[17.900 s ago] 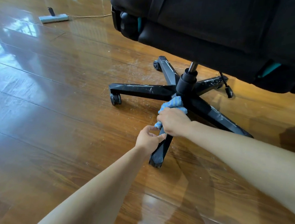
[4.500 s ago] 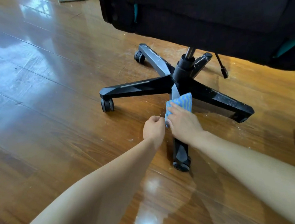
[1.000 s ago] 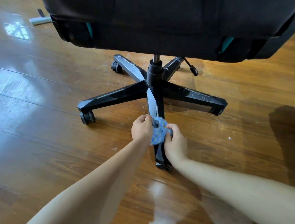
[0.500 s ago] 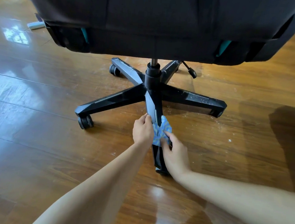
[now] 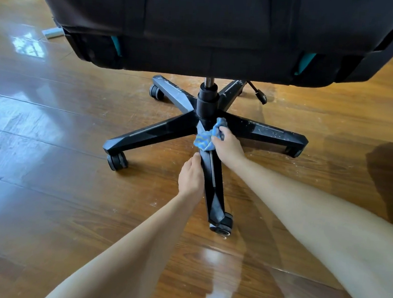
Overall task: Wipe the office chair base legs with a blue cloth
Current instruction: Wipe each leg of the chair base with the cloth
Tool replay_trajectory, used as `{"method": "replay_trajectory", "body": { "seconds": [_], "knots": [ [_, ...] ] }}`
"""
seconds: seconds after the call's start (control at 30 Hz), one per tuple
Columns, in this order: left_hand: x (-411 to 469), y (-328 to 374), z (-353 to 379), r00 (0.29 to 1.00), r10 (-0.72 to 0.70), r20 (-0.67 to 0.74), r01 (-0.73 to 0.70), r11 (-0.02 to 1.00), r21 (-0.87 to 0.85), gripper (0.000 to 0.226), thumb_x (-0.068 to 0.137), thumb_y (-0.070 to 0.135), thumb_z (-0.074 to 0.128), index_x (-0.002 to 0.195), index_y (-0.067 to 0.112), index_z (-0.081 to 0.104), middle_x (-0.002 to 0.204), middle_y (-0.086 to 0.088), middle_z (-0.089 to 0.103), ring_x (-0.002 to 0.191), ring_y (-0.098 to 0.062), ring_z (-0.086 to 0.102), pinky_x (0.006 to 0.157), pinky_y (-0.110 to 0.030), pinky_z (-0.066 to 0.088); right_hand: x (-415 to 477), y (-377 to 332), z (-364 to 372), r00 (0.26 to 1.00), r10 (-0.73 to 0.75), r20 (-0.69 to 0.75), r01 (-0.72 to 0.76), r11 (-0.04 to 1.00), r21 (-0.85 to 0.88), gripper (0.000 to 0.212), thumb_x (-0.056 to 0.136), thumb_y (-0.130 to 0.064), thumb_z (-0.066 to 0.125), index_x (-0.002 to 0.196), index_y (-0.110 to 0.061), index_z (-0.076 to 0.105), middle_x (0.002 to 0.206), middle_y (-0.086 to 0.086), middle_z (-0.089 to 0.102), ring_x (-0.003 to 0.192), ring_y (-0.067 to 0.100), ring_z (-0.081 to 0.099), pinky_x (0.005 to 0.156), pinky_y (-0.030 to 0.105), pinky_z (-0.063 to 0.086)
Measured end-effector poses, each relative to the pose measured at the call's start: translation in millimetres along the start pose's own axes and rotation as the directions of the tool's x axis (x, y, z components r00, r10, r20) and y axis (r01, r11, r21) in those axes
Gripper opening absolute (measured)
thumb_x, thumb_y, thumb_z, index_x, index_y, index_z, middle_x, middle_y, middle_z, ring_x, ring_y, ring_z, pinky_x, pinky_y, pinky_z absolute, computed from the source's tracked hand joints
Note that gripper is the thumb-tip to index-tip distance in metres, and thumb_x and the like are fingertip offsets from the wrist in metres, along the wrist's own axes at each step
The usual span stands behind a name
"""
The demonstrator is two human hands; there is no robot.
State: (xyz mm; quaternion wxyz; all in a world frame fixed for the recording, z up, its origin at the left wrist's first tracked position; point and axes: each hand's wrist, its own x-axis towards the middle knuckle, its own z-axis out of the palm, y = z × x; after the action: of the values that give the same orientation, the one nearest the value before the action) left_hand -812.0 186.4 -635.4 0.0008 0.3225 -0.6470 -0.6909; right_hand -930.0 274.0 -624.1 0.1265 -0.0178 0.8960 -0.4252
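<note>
My right hand [image 5: 228,146] holds the cloth [image 5: 205,140] bunched on the near leg [image 5: 213,187], by the post [image 5: 207,102]. My left hand [image 5: 190,174] rests on the leg, fingers loose

Single head-worn wide-angle view, set above the wooden floor [image 5: 46,195] close by the chair seat [image 5: 212,27], facing forward and steeply down. Close in: seat filling the top edge, chair base [image 5: 207,107] just above centre, left forearm [image 5: 135,250] and right forearm [image 5: 314,217] entering from the bottom edge, floor boards bowed toward the margins by the lens.
</note>
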Motion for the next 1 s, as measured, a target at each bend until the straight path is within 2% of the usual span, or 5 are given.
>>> {"method": "replay_trajectory", "body": {
  "seconds": [0.1,0.3,0.5,0.77,1.0],
  "knots": [
    [0.1,0.2,-4.5,1.000,0.008,0.017,-0.008,1.000,-0.027,0.036,0.107,0.050,0.039,0.098,0.037,0.070,0.102,0.014,0.072,0.103,-0.010,0.065,0.114,-0.051,0.049,-23.3,14.6,1.0,0.999,-0.042,-0.010,0.041,0.999,-0.022,0.054,0.106,-0.034,0.046,0.158,-0.025,0.038,0.155,0.002,0.050,0.137,0.024,0.051,0.098,0.031,0.041],
    [-5.9,3.1,-6.6,1.000,0.015,-0.007,-0.016,0.999,-0.031,0.051,0.106,0.044,0.035,0.130,0.021,0.075,0.133,-0.001,0.075,0.111,-0.013,0.070,0.106,-0.038,0.053,-137.2,66.0,18.5,0.948,-0.309,-0.071,0.303,0.949,-0.083,0.045,0.107,-0.028,0.051,0.152,-0.028,0.049,0.149,-0.013,0.052,0.131,0.016,0.055,0.098,0.033,0.050],
    [-20.0,1.1,-0.2,0.999,-0.017,-0.028,0.016,0.999,-0.036,0.039,0.102,0.040,0.041,0.103,0.027,0.078,0.113,-0.002,0.080,0.110,-0.028,0.074,0.106,-0.054,0.055,-211.2,112.9,14.4,0.877,-0.477,0.056,0.477,0.852,-0.214,0.048,0.104,-0.030,0.061,0.150,-0.035,0.051,0.169,-0.013,0.025,0.144,0.013,0.046,0.092,0.033,0.055],
    [-27.1,-1.6,8.2,0.999,0.010,-0.046,-0.007,0.998,0.057,0.052,0.107,0.038,0.033,0.140,0.011,0.063,0.144,-0.013,0.066,0.136,-0.036,0.059,0.118,-0.056,0.044,-173.8,105.4,-19.4,0.810,-0.575,0.118,0.586,0.781,-0.217,0.035,0.091,-0.010,0.067,0.119,-0.030,0.071,0.130,-0.017,0.059,0.109,0.012,0.065,0.084,0.032,0.055],
    [-19.7,3.7,18.3,0.994,0.108,-0.026,-0.095,0.950,0.298,0.046,0.101,0.036,0.050,0.146,0.026,0.055,0.143,0.002,0.063,0.113,-0.023,0.068,0.097,-0.041,0.057,-84.1,73.7,-52.6,0.966,-0.088,-0.245,0.074,0.995,-0.064,0.028,0.101,-0.012,0.057,0.125,-0.022,0.068,0.122,-0.005,0.066,0.108,0.019,0.063,0.076,0.027,0.044]
  ]
}}
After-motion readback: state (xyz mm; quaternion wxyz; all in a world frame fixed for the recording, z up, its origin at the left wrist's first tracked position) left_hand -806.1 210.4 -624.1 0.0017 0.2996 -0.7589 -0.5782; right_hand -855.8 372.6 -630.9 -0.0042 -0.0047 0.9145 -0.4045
